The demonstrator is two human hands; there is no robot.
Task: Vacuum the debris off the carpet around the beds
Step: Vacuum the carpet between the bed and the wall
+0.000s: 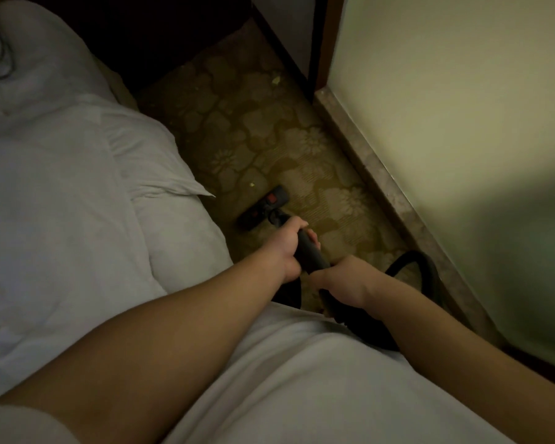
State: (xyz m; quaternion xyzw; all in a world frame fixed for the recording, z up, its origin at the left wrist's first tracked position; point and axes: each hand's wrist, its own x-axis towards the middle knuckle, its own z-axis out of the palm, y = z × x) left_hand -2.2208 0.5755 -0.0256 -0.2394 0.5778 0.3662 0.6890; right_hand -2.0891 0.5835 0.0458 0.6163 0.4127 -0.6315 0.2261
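A black vacuum head (263, 208) with red buttons lies flat on the floral carpet (269, 139) in the narrow strip between the bed and the wall. My left hand (287, 248) grips the black wand (310, 253) from the left. My right hand (343, 282) holds the wand's upper end where the black hose (410, 267) loops off to the right. A small pale crumb (252, 184) lies just beyond the head. A larger pale scrap (276, 79) lies farther up the carpet near the dark furniture.
A bed with white bedding (77, 203) fills the left side. A stone baseboard (382, 187) and a pale wall (446, 107) run along the right. Dark furniture (289, 36) closes the far end of the strip.
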